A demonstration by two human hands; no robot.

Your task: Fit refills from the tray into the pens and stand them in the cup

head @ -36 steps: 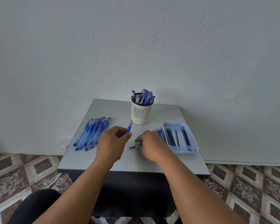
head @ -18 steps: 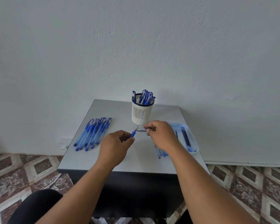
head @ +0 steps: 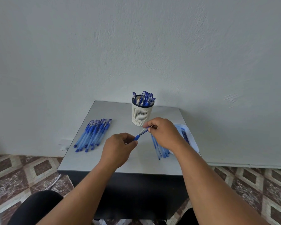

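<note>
- The right hand pinches a thin refill in curled fingers; the left hand grips the blue pen near its tip.
- Done well, the refill should line up straight with the barrel, then slide in gently.
- Slim translucent plastic pens lie on the smooth grey counter; the slotted cream cup stands behind the hands, the pale tray to their right.

My one head camera looks forward and down past my arms at the table, fairly near, facing the wall.
</note>
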